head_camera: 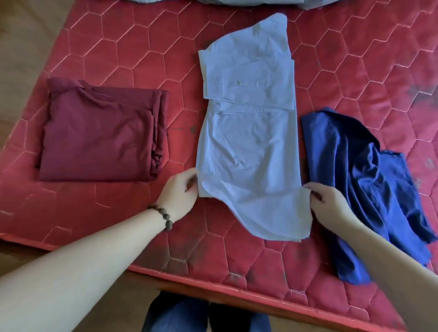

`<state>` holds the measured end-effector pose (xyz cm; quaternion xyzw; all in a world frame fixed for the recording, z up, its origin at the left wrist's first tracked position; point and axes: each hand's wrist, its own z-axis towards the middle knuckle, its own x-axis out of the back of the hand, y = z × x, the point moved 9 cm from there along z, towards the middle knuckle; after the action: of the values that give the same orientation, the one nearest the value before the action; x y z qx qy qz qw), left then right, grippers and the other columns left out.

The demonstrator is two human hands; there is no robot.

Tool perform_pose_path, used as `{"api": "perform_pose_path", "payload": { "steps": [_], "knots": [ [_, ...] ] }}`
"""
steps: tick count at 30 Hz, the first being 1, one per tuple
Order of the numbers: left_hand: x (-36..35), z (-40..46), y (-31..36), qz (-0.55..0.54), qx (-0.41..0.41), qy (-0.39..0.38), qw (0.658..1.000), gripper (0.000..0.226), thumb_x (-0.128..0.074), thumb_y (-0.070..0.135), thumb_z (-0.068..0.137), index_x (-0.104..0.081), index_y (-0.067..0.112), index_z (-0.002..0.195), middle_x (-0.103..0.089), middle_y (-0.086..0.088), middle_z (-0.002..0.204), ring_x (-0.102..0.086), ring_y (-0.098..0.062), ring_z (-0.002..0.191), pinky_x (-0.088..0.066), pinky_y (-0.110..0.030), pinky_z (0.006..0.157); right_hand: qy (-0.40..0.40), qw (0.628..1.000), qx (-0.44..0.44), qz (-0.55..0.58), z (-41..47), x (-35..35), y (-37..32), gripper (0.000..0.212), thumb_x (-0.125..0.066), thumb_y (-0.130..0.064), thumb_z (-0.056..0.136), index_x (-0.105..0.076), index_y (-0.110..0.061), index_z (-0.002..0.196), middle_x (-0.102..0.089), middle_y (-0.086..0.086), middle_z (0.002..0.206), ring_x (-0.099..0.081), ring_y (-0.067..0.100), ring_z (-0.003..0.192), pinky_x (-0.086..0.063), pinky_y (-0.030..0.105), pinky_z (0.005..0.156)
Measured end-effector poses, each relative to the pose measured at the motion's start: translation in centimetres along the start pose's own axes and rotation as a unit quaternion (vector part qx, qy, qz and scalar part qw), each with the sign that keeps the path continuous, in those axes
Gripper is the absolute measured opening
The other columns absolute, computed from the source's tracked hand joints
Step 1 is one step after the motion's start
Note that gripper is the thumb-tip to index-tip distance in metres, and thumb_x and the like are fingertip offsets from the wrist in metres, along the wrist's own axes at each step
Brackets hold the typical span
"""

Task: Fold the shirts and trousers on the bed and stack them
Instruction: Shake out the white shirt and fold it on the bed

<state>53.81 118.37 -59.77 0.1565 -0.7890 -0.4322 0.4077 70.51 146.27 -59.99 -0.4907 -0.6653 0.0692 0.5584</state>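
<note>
Light blue shirt [248, 142] lies flat mid-mattress, sides folded in to a long narrow panel, collar end away from the person, curved hem nearest. Thin woven cotton look, lightly creased; a buttoned cuff or placket lies across its upper half, one pale button visible.

Left hand [180, 196] at the shirt's near-left corner, fingers curled and pinching the fabric edge. Right hand [327, 203] at the near-right edge of the hem, thumb and fingers clamped on the cloth. Beaded bracelet [163, 216] on the left wrist, dark round beads.

Left of the shirt, apart from it: maroon garment [102, 132], already folded to a rough rectangle, soft matte knit, layered edges showing on its side facing the shirt. Right of the shirt, close beside it: dark blue garment [369, 189], unfolded, crumpled, slight sheen, partly under the right forearm.

All on a red quilted mattress [355, 59], hexagon stitching, worn dark patches. Pale cloth [213, 2] at the far edge beyond the shirt, type unclear.
</note>
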Motion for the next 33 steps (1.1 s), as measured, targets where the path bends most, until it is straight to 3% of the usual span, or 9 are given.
{"api": "perform_pose_path", "payload": {
  "steps": [3,6,9,16,19,21,25,30,33],
  "knots": [
    [2.4,6.6,-0.4,-0.085,0.096,0.087,0.988,0.018,-0.055,0.021,0.092,-0.066,0.008,0.085,-0.063,-0.005,0.075,-0.050,-0.013,0.070,-0.039,-0.028,0.063,0.015,0.986,-0.105,0.128,6.3,1.8,0.4,0.018,-0.055,-0.020,0.086,-0.072,-0.026,0.085,-0.071,-0.002,0.071,-0.062,0.005,0.061,-0.050,0.021,0.056],
    [0.7,10.6,-3.7,-0.166,0.224,0.068,0.958,0.047,-0.058,0.052,0.087,-0.061,0.005,0.084,-0.055,-0.004,0.073,-0.049,-0.018,0.068,-0.041,-0.031,0.067,0.016,0.942,-0.221,0.254,10.5,-0.3,2.6,0.019,-0.061,-0.031,0.088,-0.069,-0.013,0.092,-0.067,0.003,0.078,-0.065,0.014,0.065,-0.055,0.029,0.060],
    [-0.6,11.7,-5.5,-0.062,0.238,0.051,0.968,0.036,-0.064,0.037,0.087,-0.049,0.015,0.063,-0.047,0.006,0.056,-0.043,-0.012,0.050,-0.034,-0.016,0.043,0.005,0.937,-0.281,0.207,11.6,-2.9,5.1,0.038,-0.064,-0.048,0.085,-0.069,-0.011,0.087,-0.071,0.006,0.086,-0.067,0.025,0.078,-0.056,0.040,0.076],
    [0.3,11.5,-5.4,0.000,0.175,0.129,0.976,0.031,-0.059,0.020,0.091,-0.053,-0.003,0.071,-0.042,-0.004,0.057,-0.036,-0.018,0.055,-0.028,-0.030,0.051,0.061,0.976,-0.204,0.050,11.4,-1.4,4.1,0.033,-0.056,-0.027,0.093,-0.054,-0.007,0.067,-0.053,0.001,0.059,-0.050,0.023,0.062,-0.036,0.029,0.050],
    [2.4,10.1,-3.3,0.080,0.136,0.247,0.956,0.012,-0.060,0.016,0.089,-0.060,0.005,0.093,-0.059,-0.003,0.077,-0.054,-0.025,0.074,-0.042,-0.035,0.065,0.162,0.973,-0.164,-0.029,10.9,0.4,1.9,0.017,-0.054,-0.028,0.093,-0.055,-0.011,0.088,-0.058,0.004,0.085,-0.049,0.024,0.073,-0.034,0.031,0.058],
    [2.2,10.0,0.7,0.164,-0.012,0.278,0.947,0.015,-0.059,0.006,0.084,-0.062,0.006,0.098,-0.063,-0.008,0.094,-0.056,-0.029,0.088,-0.044,-0.040,0.075,0.258,0.959,-0.049,-0.111,10.7,1.5,-1.8,0.025,-0.057,-0.023,0.093,-0.055,-0.007,0.112,-0.055,0.013,0.112,-0.053,0.029,0.090,-0.042,0.036,0.068],
    [-6.4,11.0,6.0,0.285,-0.244,0.097,0.922,0.034,-0.054,0.008,0.075,-0.068,0.003,0.105,-0.064,-0.016,0.117,-0.057,-0.031,0.113,-0.048,-0.044,0.093,0.172,0.931,0.202,-0.252,11.4,-5.5,-8.3,0.044,-0.064,-0.013,0.084,-0.058,0.002,0.125,-0.051,0.023,0.136,-0.050,0.040,0.125,-0.040,0.056,0.102],
    [-10.7,12.3,0.6,0.447,-0.153,-0.026,0.881,0.060,-0.027,0.038,0.097,-0.017,0.017,0.153,-0.013,-0.003,0.161,-0.006,-0.025,0.149,-0.013,-0.044,0.120,0.038,0.928,0.209,-0.306,12.1,-11.5,-5.9,0.060,-0.043,-0.038,0.094,-0.035,-0.011,0.147,-0.030,0.011,0.154,-0.025,0.027,0.144,-0.016,0.055,0.117],
    [-9.2,12.3,-1.3,0.440,-0.108,-0.001,0.892,0.064,-0.032,0.046,0.092,-0.020,0.027,0.153,-0.011,-0.002,0.161,-0.004,-0.027,0.149,-0.013,-0.047,0.119,0.029,0.931,0.178,-0.316,12.1,-10.2,-2.8,0.065,-0.035,-0.048,0.094,-0.021,-0.023,0.152,-0.014,0.004,0.160,-0.010,0.021,0.148,-0.007,0.049,0.119]
  ]
}}
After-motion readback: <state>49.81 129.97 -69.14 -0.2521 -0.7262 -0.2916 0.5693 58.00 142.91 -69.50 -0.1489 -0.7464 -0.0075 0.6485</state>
